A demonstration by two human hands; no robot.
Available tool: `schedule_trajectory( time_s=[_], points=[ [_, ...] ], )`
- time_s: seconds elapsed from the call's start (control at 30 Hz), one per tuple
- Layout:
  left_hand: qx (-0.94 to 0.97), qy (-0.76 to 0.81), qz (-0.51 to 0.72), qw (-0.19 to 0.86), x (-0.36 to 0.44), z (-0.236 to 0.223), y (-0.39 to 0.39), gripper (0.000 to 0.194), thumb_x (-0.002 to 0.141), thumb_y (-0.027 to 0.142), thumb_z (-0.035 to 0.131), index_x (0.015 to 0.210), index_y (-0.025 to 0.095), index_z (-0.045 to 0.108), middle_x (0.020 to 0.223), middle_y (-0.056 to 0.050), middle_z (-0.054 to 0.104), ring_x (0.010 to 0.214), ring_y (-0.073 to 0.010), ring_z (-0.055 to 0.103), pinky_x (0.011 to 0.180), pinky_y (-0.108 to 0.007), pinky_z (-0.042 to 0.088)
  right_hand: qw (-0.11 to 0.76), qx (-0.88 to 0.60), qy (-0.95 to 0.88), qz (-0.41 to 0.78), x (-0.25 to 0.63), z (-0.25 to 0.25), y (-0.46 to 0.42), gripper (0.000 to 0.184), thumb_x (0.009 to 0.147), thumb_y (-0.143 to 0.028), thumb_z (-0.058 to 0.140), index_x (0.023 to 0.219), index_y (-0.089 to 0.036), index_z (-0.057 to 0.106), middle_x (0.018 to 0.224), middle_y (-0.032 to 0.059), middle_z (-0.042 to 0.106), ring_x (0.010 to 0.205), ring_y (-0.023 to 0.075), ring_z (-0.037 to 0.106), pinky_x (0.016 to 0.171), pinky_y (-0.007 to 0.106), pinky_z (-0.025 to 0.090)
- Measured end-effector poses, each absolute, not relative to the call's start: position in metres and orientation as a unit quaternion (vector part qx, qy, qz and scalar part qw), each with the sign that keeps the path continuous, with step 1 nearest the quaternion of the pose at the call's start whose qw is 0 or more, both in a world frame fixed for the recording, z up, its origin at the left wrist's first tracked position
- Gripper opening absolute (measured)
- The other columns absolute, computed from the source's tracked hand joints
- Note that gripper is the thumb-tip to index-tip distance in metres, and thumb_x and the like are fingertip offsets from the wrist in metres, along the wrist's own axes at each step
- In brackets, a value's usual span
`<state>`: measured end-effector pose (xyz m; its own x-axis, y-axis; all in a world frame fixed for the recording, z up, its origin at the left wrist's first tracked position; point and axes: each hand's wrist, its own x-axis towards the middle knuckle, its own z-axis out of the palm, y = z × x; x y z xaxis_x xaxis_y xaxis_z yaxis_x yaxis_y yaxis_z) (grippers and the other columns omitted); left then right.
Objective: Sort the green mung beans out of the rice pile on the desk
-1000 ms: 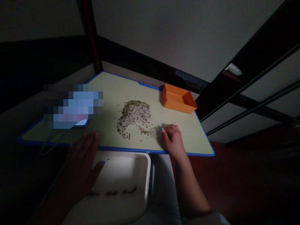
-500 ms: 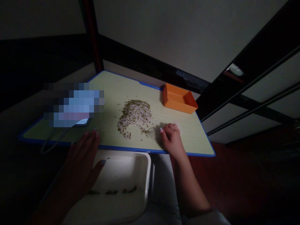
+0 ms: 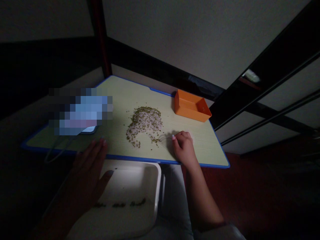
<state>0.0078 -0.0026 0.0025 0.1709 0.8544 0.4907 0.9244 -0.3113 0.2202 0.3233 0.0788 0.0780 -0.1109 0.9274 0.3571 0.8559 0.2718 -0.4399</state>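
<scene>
A loose spread of small green and pale pink pieces (image 3: 145,120) lies on the pale table (image 3: 120,90), too small to name. Just right of it, my right hand (image 3: 183,145) rests on the tabletop, thumb and fingers pinched together. From the pinch a thin, pale, curved wire-like strand (image 3: 165,137) reaches left to the edge of the pieces. My left hand (image 3: 92,163) is held at the near table edge with fingers stretched out and nothing in it. Below it sits a white tray (image 3: 158,176) with several dark green clusters (image 3: 119,205) in a row.
An orange open box (image 3: 191,113) stands at the table's far right. On the left is a lit, blurred-out phone-like device (image 3: 87,129) with a pale cable (image 3: 58,155) hanging over the edge. Walls close in behind the table, and a dark cabinet front (image 3: 272,73) rises on the right.
Both hands have stayed nearly in place. The strand by my right hand lies slightly differently, and the whole view has shifted a little.
</scene>
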Motion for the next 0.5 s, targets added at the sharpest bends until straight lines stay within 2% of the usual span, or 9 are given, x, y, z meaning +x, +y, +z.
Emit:
schedule_trajectory(
  time_s=[0.5],
  points=[
    [-0.767, -0.582, -0.263, 0.064, 0.008, 0.002, -0.004, 0.069, 0.098, 0.041, 0.027, 0.161, 0.026, 0.005, 0.165, -0.019, 0.036, 0.155, -0.0371, 0.031, 0.114, -0.066, 0.041, 0.259, -0.577, -0.772, 0.067, 0.328, 0.085, 0.094, 0.03, 0.101, -0.03, 0.051, 0.077, -0.023, 0.066, 0.087, 0.0077, 0.064, 0.091, 0.025, 0.054, 0.084, 0.038, 0.042]
  ],
)
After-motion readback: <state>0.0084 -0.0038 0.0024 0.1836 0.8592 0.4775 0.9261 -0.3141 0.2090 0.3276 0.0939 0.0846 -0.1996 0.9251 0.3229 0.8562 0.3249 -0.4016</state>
